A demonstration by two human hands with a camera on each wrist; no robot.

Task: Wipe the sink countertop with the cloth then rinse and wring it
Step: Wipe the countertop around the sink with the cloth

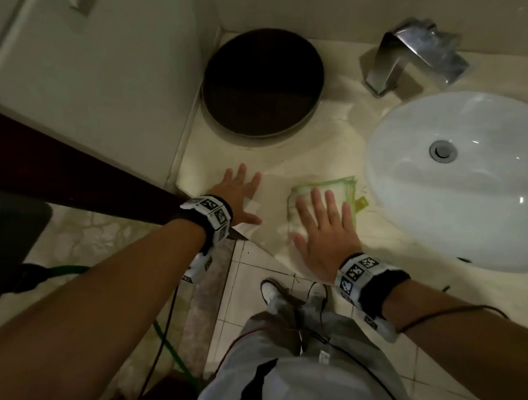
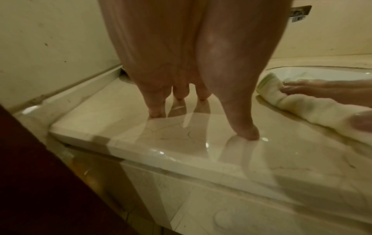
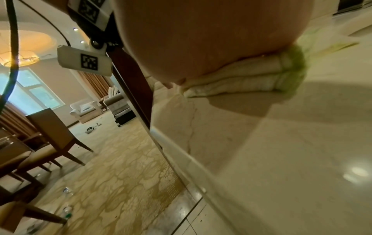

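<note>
A folded white cloth with a green edge [image 1: 339, 189] [image 2: 298, 109] [image 3: 251, 82] lies on the cream marble countertop [image 1: 316, 135] just left of the white oval sink [image 1: 461, 181]. My right hand [image 1: 322, 231] lies flat on the cloth, fingers straight and spread, palm pressing down. My left hand [image 1: 238, 192] rests open on the bare counter near its left front corner, fingertips [image 2: 155, 111] and thumb touching the glossy stone [image 2: 181, 143]. In the right wrist view the palm [image 3: 201, 39] hides most of the cloth.
A dark round tray [image 1: 260, 82] stands at the back left of the counter against the wall. A chrome faucet [image 1: 417, 54] rises behind the sink. A dark wooden door frame [image 1: 73, 169] borders the counter's left end. Tiled floor [image 1: 251, 291] lies below.
</note>
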